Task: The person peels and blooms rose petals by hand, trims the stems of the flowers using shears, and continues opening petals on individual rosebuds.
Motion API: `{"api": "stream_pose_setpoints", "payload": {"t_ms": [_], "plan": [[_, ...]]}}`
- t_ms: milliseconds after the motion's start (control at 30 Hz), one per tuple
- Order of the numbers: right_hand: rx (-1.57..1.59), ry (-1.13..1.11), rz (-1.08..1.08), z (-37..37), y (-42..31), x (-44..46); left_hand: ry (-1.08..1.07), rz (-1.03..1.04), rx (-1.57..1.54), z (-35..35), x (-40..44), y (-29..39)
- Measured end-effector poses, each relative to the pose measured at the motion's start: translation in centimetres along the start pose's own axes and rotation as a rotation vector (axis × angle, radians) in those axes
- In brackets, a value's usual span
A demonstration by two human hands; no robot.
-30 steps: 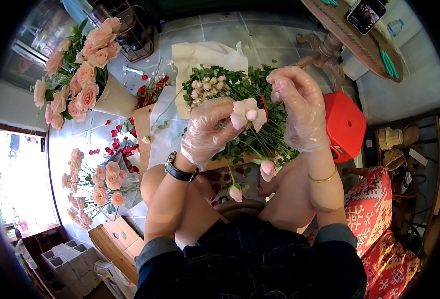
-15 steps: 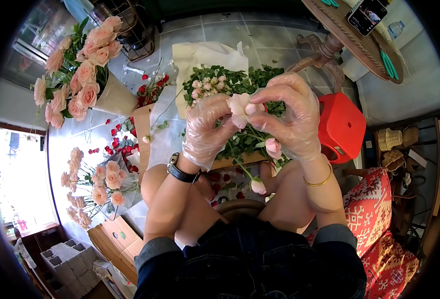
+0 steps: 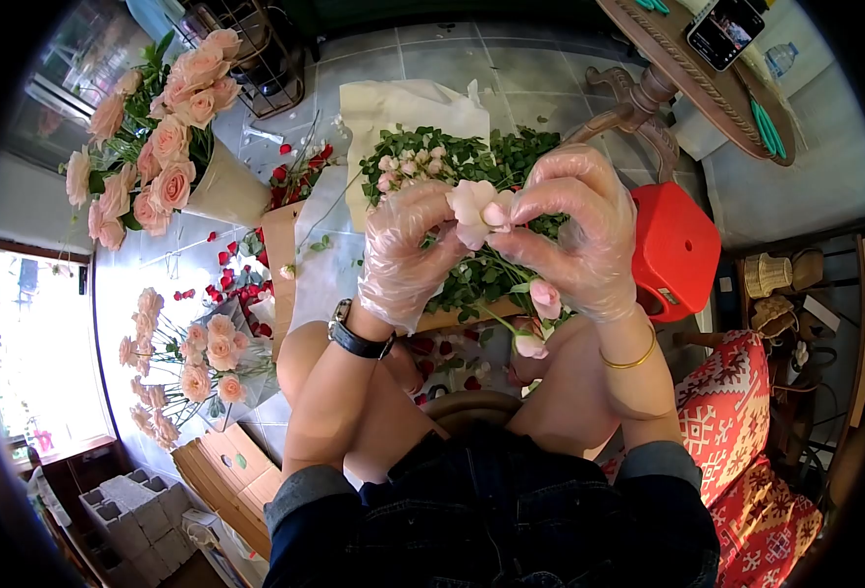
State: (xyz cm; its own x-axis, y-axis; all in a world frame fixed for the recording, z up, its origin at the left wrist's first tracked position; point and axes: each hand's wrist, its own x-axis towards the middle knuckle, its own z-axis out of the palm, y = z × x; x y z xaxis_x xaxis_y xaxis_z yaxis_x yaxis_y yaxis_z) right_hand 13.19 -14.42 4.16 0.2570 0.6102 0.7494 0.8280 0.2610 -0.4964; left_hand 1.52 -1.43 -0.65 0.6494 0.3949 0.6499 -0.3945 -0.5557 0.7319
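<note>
My left hand (image 3: pixel 405 257), in a clear plastic glove, pinches a pale pink rose (image 3: pixel 471 209) beneath its spread petals, between thumb and fingers. My right hand (image 3: pixel 594 250), gloved the same way, closes thumb and forefinger on the near edge of that bloom, so the rose sits right between my two hands. A black-strapped wristwatch (image 3: pixel 361 339) circles my left wrist and a gold bangle (image 3: pixel 630 359) my right forearm. Just below my right fingers hang two pink buds, the upper rosebud (image 3: pixel 544 298) and the lower rosebud (image 3: pixel 529 345). Beneath and beyond both hands lies a leafy bunch with a cluster of small pink spray roses (image 3: pixel 410 169), partly on brown paper (image 3: pixel 373 106). Past my left hand, red petals (image 3: pixel 246 265) are strewn over the floor; farther out that way, a pale bucket (image 3: pixel 231 191) holds open peach roses (image 3: pixel 171 144), and nearer me lie more peach roses (image 3: pixel 219 353). Beside my right hand stands a red plastic stool (image 3: pixel 677 245), and beyond it a carved wooden table (image 3: pixel 667 61) bears a phone (image 3: pixel 726 31).
</note>
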Motion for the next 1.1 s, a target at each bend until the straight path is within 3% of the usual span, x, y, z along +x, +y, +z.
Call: {"api": "stream_pose_setpoints", "payload": {"t_ms": [233, 633, 767, 833, 933, 1100], "plan": [[0.028, -0.048, -0.018, 0.0, 0.3, -0.2, -0.098, -0.155, -0.040, -0.2, 0.4, 1.2], [0.078, -0.080, -0.041, -0.5, 0.4, 0.0, -0.021, -0.128, -0.172, 0.3, 0.0, -0.1], [0.080, -0.111, -0.073, -0.4, 0.5, -0.1, -0.036, -0.128, -0.076, 0.1, 0.1, 0.5], [0.050, -0.121, -0.093, -0.5, 0.5, 0.0, -0.038, -0.268, -0.190, 0.1, 0.0, 0.5], [0.069, -0.112, -0.010, -0.6, 0.5, -0.4, 0.063, -0.234, -0.204, 0.5, -0.5, -0.3], [0.027, -0.087, 0.014, -0.7, 0.0, 0.3, 0.027, -0.146, -0.117, 0.5, -0.1, -0.1]]}}
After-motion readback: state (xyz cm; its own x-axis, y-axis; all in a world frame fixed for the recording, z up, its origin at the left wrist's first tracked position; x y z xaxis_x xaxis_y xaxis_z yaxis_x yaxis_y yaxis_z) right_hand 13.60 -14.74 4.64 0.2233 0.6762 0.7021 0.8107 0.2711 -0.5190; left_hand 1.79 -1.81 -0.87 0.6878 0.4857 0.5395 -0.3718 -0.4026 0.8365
